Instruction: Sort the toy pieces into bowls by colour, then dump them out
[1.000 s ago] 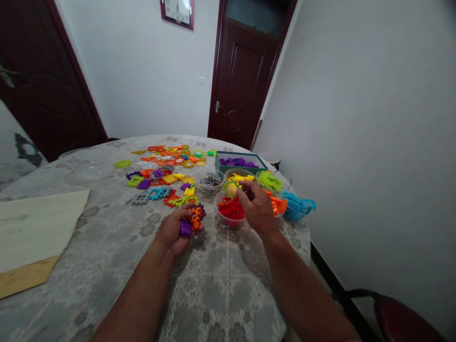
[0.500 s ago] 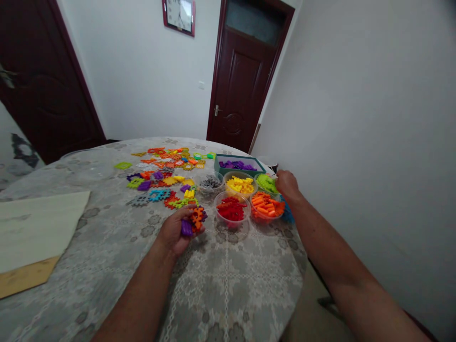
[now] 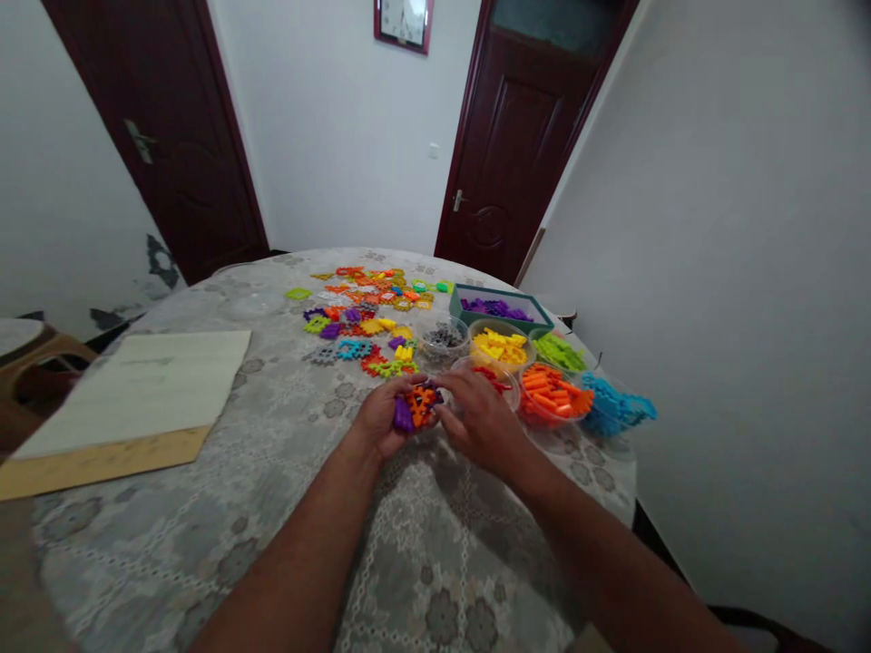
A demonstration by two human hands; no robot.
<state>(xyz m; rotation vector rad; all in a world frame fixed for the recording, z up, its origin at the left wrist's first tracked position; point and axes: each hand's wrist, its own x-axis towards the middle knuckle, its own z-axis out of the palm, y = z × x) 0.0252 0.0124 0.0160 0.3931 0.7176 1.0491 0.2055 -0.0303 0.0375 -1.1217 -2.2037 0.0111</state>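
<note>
orange toothed plastic piece [image 3: 420, 406] and purple ribbed plastic piece [image 3: 404, 414] are sitting together in the left hand [image 3: 378, 419], its fingers clamping them from the left. the right hand [image 3: 484, 421] is meeting the bunch from the other side, thumb and forefinger bending at its dark edge (whether those tips are pinching anything, i cannot tell). just beyond the right fingers, a clear round plastic bowl of red pieces [image 3: 515, 381] is standing partly hidden; to their right, a clear plastic bowl of orange pieces [image 3: 544, 421] is standing near, with bright blue plastic pieces [image 3: 619, 405] lying farther out. beyond the same fingers, a clear plastic bowl of yellow pieces [image 3: 501, 365] is standing. past the left fingertips, multicoloured flat plastic pieces [image 3: 355, 349] are lying scattered on a grey patterned tablecloth [image 3: 408, 535].
</note>
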